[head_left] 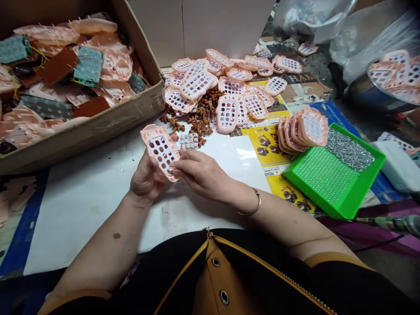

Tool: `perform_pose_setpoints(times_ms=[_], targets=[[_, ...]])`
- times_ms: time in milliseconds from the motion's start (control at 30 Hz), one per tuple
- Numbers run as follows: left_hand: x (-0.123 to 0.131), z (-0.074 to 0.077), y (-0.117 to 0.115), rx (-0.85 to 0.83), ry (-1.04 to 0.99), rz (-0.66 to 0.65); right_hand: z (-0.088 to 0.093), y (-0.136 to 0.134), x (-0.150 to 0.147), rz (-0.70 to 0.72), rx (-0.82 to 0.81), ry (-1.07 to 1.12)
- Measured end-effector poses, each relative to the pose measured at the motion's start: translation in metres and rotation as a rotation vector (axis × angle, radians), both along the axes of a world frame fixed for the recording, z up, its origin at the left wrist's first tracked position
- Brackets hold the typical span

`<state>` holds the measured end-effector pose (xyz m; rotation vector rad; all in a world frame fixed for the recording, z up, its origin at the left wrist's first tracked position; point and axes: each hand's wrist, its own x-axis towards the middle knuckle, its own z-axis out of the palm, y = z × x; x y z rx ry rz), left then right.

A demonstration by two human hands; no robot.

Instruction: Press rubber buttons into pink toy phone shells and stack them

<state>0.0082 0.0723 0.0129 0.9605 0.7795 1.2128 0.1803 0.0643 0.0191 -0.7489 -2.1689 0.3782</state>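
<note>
My left hand [146,177] holds a pink plastic shell [163,153] tilted above the white work surface, its inner side with rows of holes facing me. My right hand [205,173] is closed at the lower right edge of this shell, thumb and fingertips pinched together against it. Whether a small part sits between those fingertips cannot be seen. Just beyond my hands lies a white keypad [189,141] with small coloured pictures on its keys. Behind it is a heap of small brown plastic pieces [205,114].
More perforated pink shells [226,114] are piled at the back. A leaning stack of shells [313,127] stands beside a green tray [337,210] holding many small metal screws [349,150]. At left, a cardboard box [144,103] contains shells and circuit boards. A metal bowl [367,98] holds further shells.
</note>
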Motion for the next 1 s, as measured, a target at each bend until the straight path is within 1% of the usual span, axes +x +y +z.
perform_pose_setpoints(times_ms=[67, 133, 200, 233, 333, 467, 533, 667, 733, 800, 900, 933, 1000], targets=[[0.0, 0.0, -0.001, 0.016, -0.005, 0.024, 0.002, -0.003, 0.0, -0.005, 0.062, -0.033], [0.0, 0.001, -0.003, 0.021, -0.004, 0.036, 0.003, -0.005, 0.0, -0.066, 0.135, -0.08], [0.001, 0.001, -0.004, 0.012, -0.001, 0.001, 0.005, -0.007, 0.001, -0.126, 0.196, -0.133], [0.0, 0.001, -0.004, 0.007, -0.007, -0.016, 0.006, -0.008, 0.002, -0.134, 0.215, -0.157], [0.0, 0.002, -0.004, 0.015, -0.063, -0.023, 0.009, -0.007, 0.006, -0.107, 0.263, -0.212], [-0.001, 0.005, -0.002, 0.022, -0.141, -0.01, 0.012, -0.002, 0.012, -0.07, 0.406, -0.255], [0.0, 0.007, -0.002, 0.009, -0.149, -0.002, 0.012, 0.0, 0.012, -0.061, 0.444, -0.282], [0.0, 0.009, -0.003, 0.012, -0.13, 0.018, 0.011, -0.002, 0.01, -0.058, 0.381, -0.326], [-0.001, 0.01, -0.003, 0.021, -0.117, 0.026, 0.012, -0.002, 0.011, -0.04, 0.325, -0.294], [-0.002, 0.012, -0.002, 0.042, -0.109, 0.042, 0.012, 0.004, 0.016, -0.059, 0.245, -0.226], [-0.005, 0.015, -0.001, 0.059, -0.123, 0.091, 0.01, 0.023, 0.033, -0.22, 0.089, -0.118], [-0.006, 0.016, 0.0, 0.056, -0.13, 0.105, 0.008, 0.031, 0.04, -0.279, 0.035, -0.117], [-0.006, 0.019, 0.001, 0.05, -0.157, 0.13, 0.003, 0.043, 0.05, -0.356, -0.062, -0.183]])
